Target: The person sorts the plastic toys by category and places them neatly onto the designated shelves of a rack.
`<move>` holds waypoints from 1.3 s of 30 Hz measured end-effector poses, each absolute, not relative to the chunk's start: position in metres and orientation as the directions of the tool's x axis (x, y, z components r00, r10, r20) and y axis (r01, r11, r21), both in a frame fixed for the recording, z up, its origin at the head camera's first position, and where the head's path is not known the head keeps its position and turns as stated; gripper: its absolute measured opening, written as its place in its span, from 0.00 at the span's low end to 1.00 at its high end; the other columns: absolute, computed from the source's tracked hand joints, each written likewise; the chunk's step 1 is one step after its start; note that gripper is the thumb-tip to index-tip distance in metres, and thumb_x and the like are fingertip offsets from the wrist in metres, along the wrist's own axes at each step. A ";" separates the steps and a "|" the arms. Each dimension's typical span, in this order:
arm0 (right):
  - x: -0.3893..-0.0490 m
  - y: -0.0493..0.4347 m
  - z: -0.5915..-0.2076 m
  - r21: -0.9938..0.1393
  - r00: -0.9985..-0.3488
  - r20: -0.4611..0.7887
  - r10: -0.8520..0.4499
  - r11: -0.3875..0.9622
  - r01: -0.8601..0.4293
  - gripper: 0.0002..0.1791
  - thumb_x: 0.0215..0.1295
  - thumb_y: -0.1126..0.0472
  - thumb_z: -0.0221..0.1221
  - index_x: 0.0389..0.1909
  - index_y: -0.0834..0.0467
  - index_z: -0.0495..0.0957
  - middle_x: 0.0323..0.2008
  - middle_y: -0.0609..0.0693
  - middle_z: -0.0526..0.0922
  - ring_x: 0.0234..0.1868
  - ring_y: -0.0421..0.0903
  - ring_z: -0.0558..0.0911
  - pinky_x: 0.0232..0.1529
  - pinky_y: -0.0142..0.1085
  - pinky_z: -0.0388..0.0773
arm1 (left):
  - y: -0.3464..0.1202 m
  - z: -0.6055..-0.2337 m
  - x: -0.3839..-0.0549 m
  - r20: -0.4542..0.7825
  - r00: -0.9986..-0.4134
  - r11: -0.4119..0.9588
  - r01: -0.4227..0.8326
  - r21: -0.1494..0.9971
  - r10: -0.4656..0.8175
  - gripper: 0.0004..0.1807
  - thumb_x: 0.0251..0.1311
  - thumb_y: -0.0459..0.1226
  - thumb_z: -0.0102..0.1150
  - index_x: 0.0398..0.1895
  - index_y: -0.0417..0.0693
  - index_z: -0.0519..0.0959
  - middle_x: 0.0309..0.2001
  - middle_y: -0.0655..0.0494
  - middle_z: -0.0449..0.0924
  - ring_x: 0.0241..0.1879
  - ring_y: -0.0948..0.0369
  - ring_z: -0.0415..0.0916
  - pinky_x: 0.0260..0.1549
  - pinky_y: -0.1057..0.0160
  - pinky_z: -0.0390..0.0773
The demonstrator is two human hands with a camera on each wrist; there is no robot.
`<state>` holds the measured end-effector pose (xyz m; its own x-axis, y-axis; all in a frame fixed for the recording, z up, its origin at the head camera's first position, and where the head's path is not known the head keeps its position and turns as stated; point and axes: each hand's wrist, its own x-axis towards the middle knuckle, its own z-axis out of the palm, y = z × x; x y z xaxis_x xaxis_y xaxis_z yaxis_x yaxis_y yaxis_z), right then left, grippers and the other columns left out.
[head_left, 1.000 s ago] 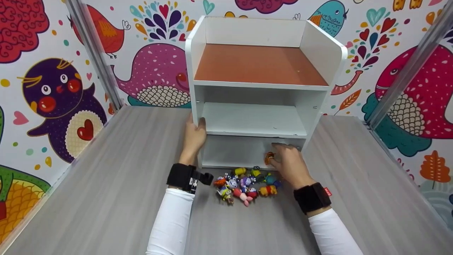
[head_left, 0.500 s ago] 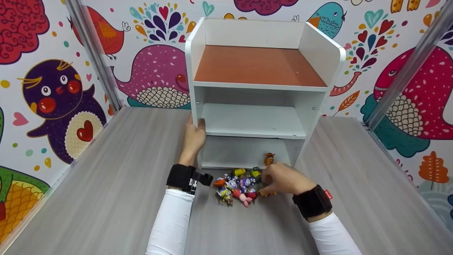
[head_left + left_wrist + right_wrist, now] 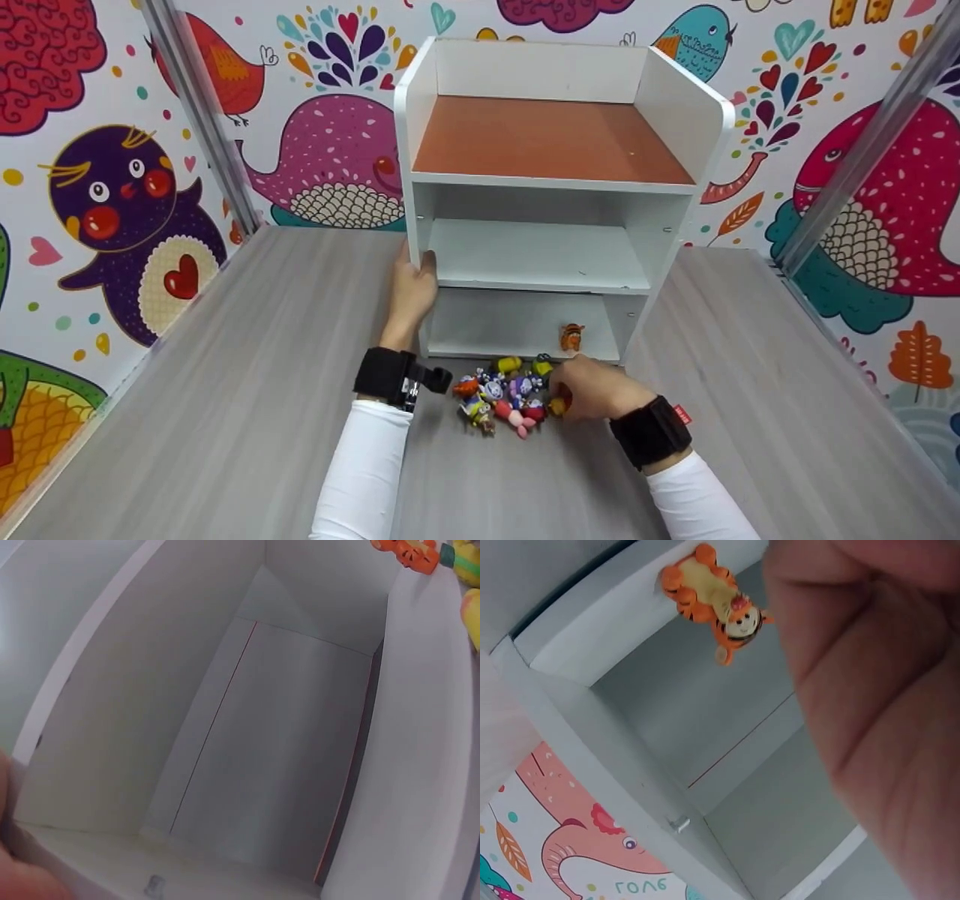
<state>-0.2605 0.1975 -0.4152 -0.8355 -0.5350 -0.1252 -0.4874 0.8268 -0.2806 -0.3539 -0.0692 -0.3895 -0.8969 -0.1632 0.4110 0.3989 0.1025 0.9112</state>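
In the head view my left hand (image 3: 412, 292) grips the left side panel of a small white shelf unit (image 3: 540, 285). Its fingers go behind the panel, with the thumb on the front edge. My right hand (image 3: 600, 386) pinches a yellow-and-red bear figurine (image 3: 558, 406) at the right side of a pile of toy figurines (image 3: 514, 416). Fingers cover most of the bear. An orange striped tiger figurine (image 3: 571, 337) stands at the front right of the bottom shelf; in the right wrist view the tiger figurine (image 3: 716, 600) faces the camera, beside the curled hand (image 3: 877, 690).
The unit has a brown top board (image 3: 551, 139) and a middle shelf (image 3: 536, 251). It stands on a grey wood-grain table (image 3: 300, 337). Behind are printed wall panels (image 3: 330, 142) with metal posts (image 3: 202, 112). A pink piglet figurine (image 3: 515, 417) lies at the pile's near side.
My right hand has come away from the tiger figurine, leaving it standing on the bottom shelf, and moved down to the pile, taking hold of the bear figurine. The left hand stays put.
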 end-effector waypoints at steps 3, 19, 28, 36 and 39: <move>-0.261 0.197 -0.417 -0.262 -0.818 -0.114 -0.564 0.811 -0.523 0.11 0.44 0.72 0.74 0.30 0.60 0.85 0.28 0.48 0.83 0.28 0.41 0.75 0.30 0.37 0.78 | -0.070 -0.390 -0.353 0.403 -0.902 0.096 0.392 0.915 -0.155 0.29 0.71 0.28 0.42 0.75 0.35 0.59 0.74 0.35 0.61 0.77 0.46 0.54 0.77 0.46 0.52; -0.262 0.201 -0.413 -0.243 -0.754 -0.128 -0.644 0.758 -0.606 0.09 0.62 0.72 0.62 0.41 0.60 0.83 0.32 0.49 0.80 0.32 0.43 0.74 0.35 0.37 0.76 | -0.072 -0.389 -0.353 0.387 -0.913 0.118 0.373 0.920 -0.132 0.30 0.71 0.29 0.42 0.76 0.38 0.58 0.75 0.37 0.61 0.77 0.45 0.53 0.78 0.45 0.51; -0.261 0.201 -0.410 -0.283 -0.755 -0.099 -0.648 0.746 -0.603 0.15 0.71 0.69 0.54 0.52 0.58 0.83 0.44 0.53 0.88 0.41 0.46 0.84 0.45 0.45 0.84 | -0.074 -0.390 -0.352 0.389 -0.915 0.118 0.376 0.919 -0.107 0.31 0.71 0.29 0.42 0.78 0.39 0.55 0.76 0.38 0.58 0.78 0.46 0.52 0.78 0.46 0.51; -0.262 0.203 -0.407 -0.292 -0.744 -0.048 -0.667 0.721 -0.628 0.13 0.72 0.69 0.53 0.49 0.59 0.82 0.41 0.52 0.86 0.39 0.45 0.82 0.43 0.44 0.82 | -0.073 -0.390 -0.353 0.378 -0.920 0.107 0.368 0.924 -0.100 0.32 0.72 0.30 0.41 0.79 0.39 0.53 0.77 0.38 0.56 0.78 0.47 0.50 0.78 0.48 0.50; -0.263 0.205 -0.407 -0.320 -0.748 -0.045 -0.662 0.719 -0.617 0.12 0.70 0.70 0.53 0.49 0.60 0.81 0.38 0.52 0.84 0.35 0.43 0.78 0.38 0.39 0.79 | -0.073 -0.389 -0.353 0.374 -0.922 0.106 0.364 0.926 -0.099 0.32 0.72 0.30 0.40 0.79 0.39 0.52 0.77 0.39 0.55 0.79 0.47 0.49 0.79 0.48 0.49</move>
<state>-0.2628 0.2047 -0.4066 -0.7478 -0.6624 -0.0451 -0.6172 0.7186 -0.3204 -0.3528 -0.0728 -0.3886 -0.9223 -0.0990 0.3736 0.3636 0.1059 0.9255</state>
